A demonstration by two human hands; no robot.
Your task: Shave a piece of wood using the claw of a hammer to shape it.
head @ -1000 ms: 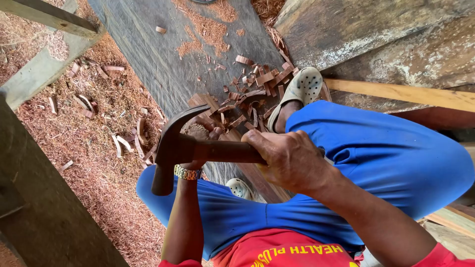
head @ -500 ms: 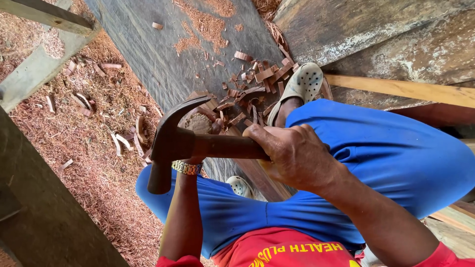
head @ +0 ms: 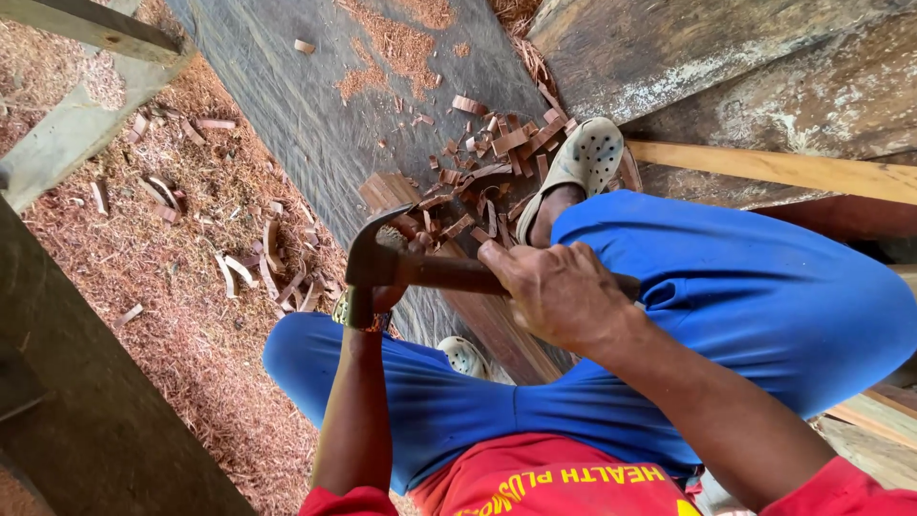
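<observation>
A seated person in blue trousers grips a hammer over a chip-strewn plank.

The grey plank (head: pixel 287 105) runs under the legs, wood chips (head: pixel 497 153) heaped beside the pale shoe (head: pixel 583 162). The right hand (head: pixel 559 291) is closed tight round the hammer (head: pixel 382 263) handle, its head tilted just above the plank. The left hand (head: pixel 387 291) lies mostly hidden behind the hammer head; I cannot tell its grip.

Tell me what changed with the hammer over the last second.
The hammer dipped slightly, its head edging down toward the left wrist. The right hand kept its grip on the handle; the left hand, mostly hidden behind the head, stayed put. The wood chips lie unchanged.
</observation>
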